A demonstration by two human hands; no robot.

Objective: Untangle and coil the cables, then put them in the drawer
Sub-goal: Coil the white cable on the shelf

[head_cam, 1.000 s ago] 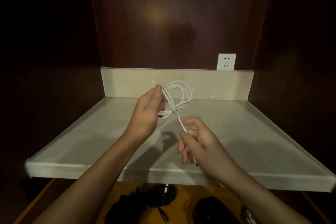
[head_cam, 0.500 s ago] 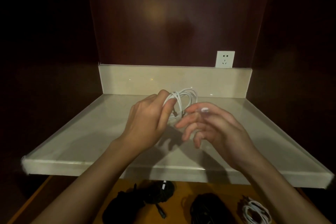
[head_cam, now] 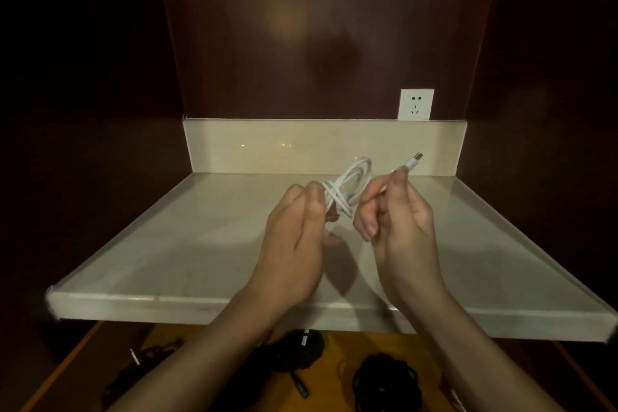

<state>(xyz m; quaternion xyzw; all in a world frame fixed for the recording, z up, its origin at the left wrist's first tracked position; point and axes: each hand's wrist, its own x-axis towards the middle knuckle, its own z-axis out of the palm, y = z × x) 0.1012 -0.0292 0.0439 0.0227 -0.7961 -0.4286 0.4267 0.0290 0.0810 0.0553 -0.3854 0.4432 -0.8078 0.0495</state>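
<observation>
Both of your hands hold the white cable (head_cam: pixel 351 187) above the counter (head_cam: pixel 200 244): your left hand (head_cam: pixel 294 244) has its grip clamped on the coiled loops, and your right hand (head_cam: pixel 398 221) pinches the free end just behind the plug (head_cam: pixel 414 161)

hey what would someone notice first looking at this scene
Two bare hands in mid-frame work a thin white cable above a pale stone shelf: the left hand grips the coiled loops, the right hand pinches the plug end. A white wall socket stands out behind.
</observation>
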